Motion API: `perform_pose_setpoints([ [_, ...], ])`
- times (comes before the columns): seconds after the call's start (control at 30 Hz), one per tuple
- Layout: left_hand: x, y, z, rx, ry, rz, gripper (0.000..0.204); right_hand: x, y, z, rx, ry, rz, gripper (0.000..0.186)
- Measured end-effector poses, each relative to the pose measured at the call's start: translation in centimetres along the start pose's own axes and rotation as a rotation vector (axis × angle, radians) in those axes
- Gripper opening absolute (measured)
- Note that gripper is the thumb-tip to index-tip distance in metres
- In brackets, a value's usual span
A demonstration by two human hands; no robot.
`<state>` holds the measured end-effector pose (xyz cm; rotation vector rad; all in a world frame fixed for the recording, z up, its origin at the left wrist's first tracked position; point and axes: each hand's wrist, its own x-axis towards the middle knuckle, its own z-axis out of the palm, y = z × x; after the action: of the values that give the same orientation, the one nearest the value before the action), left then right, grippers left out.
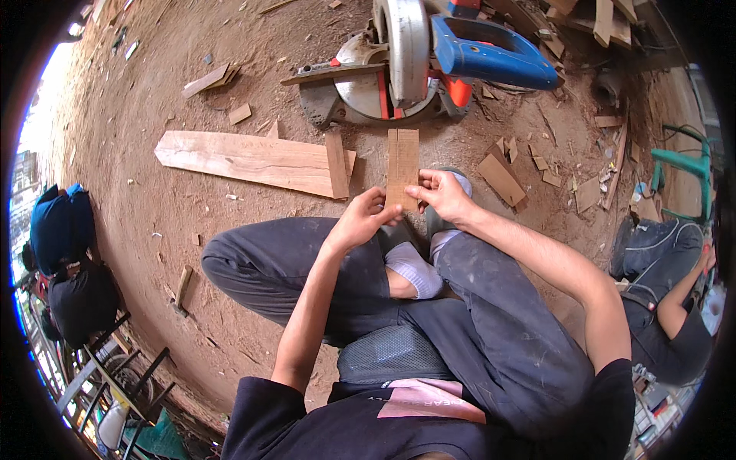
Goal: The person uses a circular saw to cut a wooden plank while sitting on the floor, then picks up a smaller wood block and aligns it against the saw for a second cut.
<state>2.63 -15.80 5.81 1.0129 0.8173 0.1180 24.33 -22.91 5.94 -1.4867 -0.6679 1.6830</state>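
A short, flat piece of wood (403,157) stands out between my two hands, above my crossed legs. My left hand (364,218) grips its lower left corner, thumb on the face. On the opposite edge, my right hand (443,195) pinches it with the thumb and fingers. Just beyond the wood sits a miter saw (391,73) with a blue handle (498,57). To the left lies a long board (245,159) with a pointed far end, and a small strip of wood (336,165) rests across its near end.
Wood offcuts (502,178) and sawdust are scattered over the dirt floor (161,215). A hammer (182,291) lies at left. Another person (663,307) sits at right, near a green plastic chair (686,172). Dark bags or cloths (77,299) hang at far left.
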Motion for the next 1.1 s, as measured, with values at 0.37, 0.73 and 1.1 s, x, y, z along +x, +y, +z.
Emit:
perform_pose_setpoints([
  [0.37,8.5,-0.3,-1.0,-0.116,0.238,0.085,0.028,-1.5,-8.4,-2.9,-0.964,0.090,-0.453,0.020],
  [0.73,10.9,-1.7,-0.2,-0.491,0.270,0.132,0.033,-7.0,-24.9,-3.3,-1.525,0.406,-1.246,0.057],
  [1.1,14.7,-1.9,3.9,-0.976,0.407,0.252,0.028,-3.0,-27.4,-2.8,-1.545,0.309,-0.579,0.066],
])
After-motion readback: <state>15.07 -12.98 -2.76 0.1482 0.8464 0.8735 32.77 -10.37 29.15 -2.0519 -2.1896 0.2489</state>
